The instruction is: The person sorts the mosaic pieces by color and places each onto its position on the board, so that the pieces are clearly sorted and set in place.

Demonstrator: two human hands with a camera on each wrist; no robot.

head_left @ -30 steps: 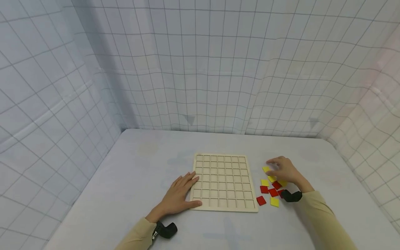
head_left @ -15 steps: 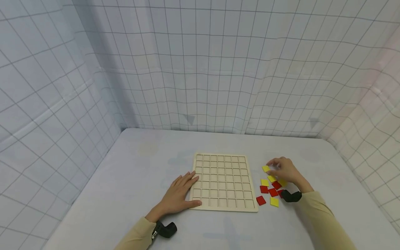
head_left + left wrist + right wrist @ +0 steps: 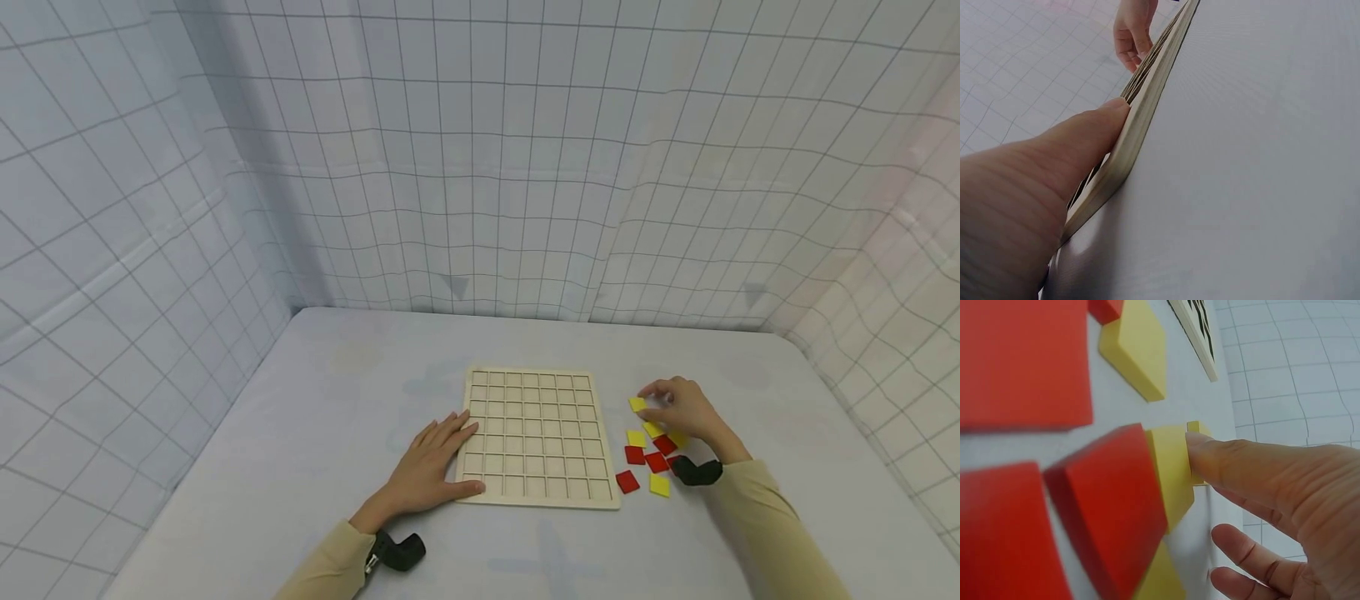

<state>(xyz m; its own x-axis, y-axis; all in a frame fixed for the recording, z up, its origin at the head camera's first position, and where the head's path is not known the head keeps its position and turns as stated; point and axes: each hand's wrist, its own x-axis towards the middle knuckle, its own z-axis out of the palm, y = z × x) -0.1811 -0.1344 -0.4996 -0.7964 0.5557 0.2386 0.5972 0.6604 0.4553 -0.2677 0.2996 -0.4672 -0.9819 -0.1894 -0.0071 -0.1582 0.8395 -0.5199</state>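
A pale wooden board [image 3: 536,437] with a grid of square cells lies flat on the table. My left hand [image 3: 429,473] rests spread on its left edge, thumb on the near left corner; the thumb [image 3: 1094,128] shows on the rim in the left wrist view. Right of the board, my right hand [image 3: 684,408] pinches the farthest yellow square tile [image 3: 637,404] between thumb and index finger. In the right wrist view that tile [image 3: 1197,428] is mostly hidden behind the thumb [image 3: 1235,459]. The other fingers of this hand touch nothing visible there.
Several loose red tiles [image 3: 634,455] and yellow tiles [image 3: 659,485] lie between the board and my right forearm, some partly under the hand and wrist. A white cloth with a dark grid [image 3: 525,208] hangs behind and beside the white table [image 3: 360,375].
My right hand's index finger has come slightly nearer the thumb, around the far yellow tile. The left hand and the board stay where they were.
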